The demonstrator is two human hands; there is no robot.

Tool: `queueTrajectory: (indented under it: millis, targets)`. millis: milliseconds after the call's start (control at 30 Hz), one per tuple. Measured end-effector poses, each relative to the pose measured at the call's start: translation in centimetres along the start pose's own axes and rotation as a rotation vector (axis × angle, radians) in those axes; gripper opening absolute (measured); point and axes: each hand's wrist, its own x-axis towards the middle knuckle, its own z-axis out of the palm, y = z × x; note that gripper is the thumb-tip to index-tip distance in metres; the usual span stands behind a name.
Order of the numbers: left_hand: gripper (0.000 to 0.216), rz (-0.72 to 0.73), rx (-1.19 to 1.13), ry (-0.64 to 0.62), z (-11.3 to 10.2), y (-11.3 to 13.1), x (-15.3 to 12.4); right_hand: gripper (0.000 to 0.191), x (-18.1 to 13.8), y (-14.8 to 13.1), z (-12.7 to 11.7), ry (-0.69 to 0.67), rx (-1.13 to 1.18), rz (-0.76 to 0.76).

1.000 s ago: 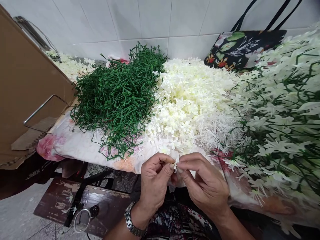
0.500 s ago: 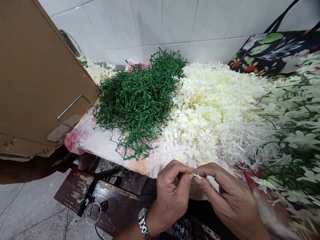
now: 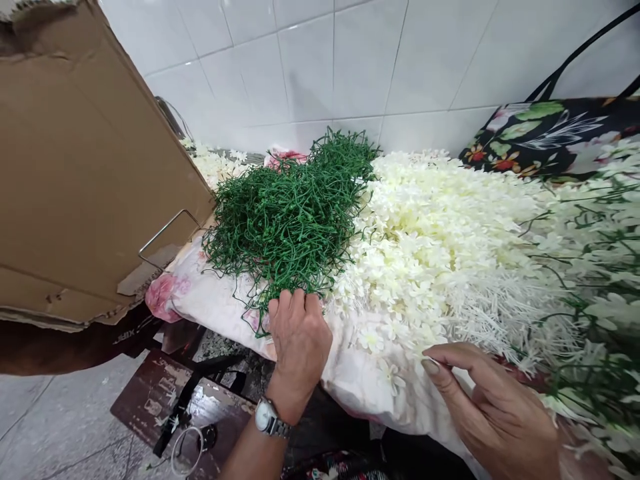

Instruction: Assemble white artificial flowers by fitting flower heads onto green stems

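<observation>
My left hand [image 3: 299, 340], with a wristwatch, rests at the near edge of a heap of green plastic stems [image 3: 287, 217]. Its fingers are curled down into the stems and the tips are hidden among them. My right hand [image 3: 493, 407] hovers low at the right, over the floral cloth [image 3: 360, 373]. Its thumb lies under the forefinger and the other fingers are curled beneath. What it holds, if anything, is hidden. A broad heap of loose white artificial blossoms [image 3: 435, 233] lies between the hands and the wall.
A tall cardboard sheet [image 3: 80, 173] with a wire handle leans at the left. Assembled white-flowered green sprigs [image 3: 600, 267] fill the right side, with a dark floral bag [image 3: 550, 130] behind. A worn wooden board [image 3: 165, 400] with a metal ring lies on the floor below.
My hands have parted. The left went forward and left to the green stems, while the right dropped back to the right. The view has swung slightly leftward and upward.
</observation>
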Motion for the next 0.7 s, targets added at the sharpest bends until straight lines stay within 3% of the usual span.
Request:
queueTrajectory:
  millis: [167,333,500,700]
  targets:
    - [0.025,-0.017,-0.012,0.022,0.4,0.2,0.0,0.007,0.2,0.0,-0.1,-0.001,0.041,-0.020]
    - [0.028,0.036,-0.303,0.130,-0.6,-0.1,-0.9,0.007,0.1,0.2,-0.1,0.017,0.104,-0.028]
    - [0.025,0.179,-0.642,0.325,-0.7,-0.4,-3.0,0.008,-0.1,0.4,0.1,-0.016,0.180,0.000]
    - [0.030,0.380,-0.720,0.372,-0.9,0.6,-4.2,0.008,0.1,-0.1,-0.6,-0.051,0.331,0.107]
